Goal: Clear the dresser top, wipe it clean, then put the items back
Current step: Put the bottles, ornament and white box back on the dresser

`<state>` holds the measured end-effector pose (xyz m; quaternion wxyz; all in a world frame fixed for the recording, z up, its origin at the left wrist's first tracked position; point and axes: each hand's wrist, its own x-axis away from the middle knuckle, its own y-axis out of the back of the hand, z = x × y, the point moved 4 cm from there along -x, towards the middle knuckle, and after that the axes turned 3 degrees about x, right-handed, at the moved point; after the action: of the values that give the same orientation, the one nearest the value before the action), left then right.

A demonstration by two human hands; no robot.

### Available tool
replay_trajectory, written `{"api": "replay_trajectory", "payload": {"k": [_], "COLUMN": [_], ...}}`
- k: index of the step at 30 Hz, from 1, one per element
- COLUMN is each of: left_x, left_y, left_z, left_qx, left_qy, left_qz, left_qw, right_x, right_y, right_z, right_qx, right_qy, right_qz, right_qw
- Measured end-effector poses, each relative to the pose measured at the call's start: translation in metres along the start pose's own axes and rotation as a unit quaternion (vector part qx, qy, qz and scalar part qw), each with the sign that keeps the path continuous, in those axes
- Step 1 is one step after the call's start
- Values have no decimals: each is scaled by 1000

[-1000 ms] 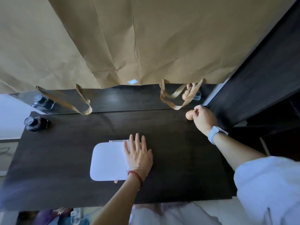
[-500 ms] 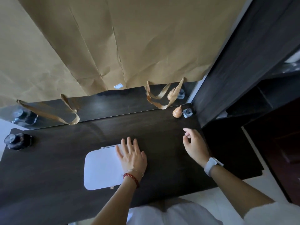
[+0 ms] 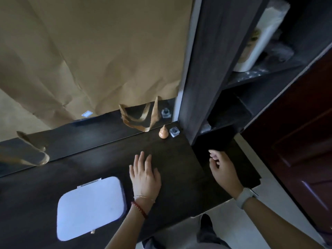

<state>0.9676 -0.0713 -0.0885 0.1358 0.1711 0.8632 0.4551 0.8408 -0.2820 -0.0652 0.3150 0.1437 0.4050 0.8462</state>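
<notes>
Resting flat on dresser top (image 3: 100, 155), left hand (image 3: 145, 178); right hand (image 3: 224, 169) empty.

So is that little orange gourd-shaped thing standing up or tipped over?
Upright: the gourd stands on its round base, narrow tip pointing up, beside the small glass bottle.

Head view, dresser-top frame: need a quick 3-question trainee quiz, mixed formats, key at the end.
1. True or false: the small orange gourd-shaped figurine is held in the right hand.
2. Multiple choice: the left hand lies
A. flat on the dark wooden dresser top, beside the white rounded-corner case
B. on top of that case
C. round the small clear glass bottle
3. Fill in: the glass bottle stands just to the ____ of the figurine in the picture, near the back corner.

Key: 1 false, the figurine stands alone on the dresser top and the right hand is loosely curled, holding nothing. 2 A. 3 right.
</notes>
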Motion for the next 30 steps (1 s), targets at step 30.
{"api": "replay_trajectory", "payload": {"k": [30], "left_x": [-43], "left_y": [-58], "left_z": [-202], "left_qx": [203], "left_qy": [52], "left_qz": [-97], "left_qw": [973], "right_x": [-140], "right_y": [42], "right_z": [-49], "right_qx": [270], "right_qy": [276], "right_qz": [27], "right_qw": [922]}}
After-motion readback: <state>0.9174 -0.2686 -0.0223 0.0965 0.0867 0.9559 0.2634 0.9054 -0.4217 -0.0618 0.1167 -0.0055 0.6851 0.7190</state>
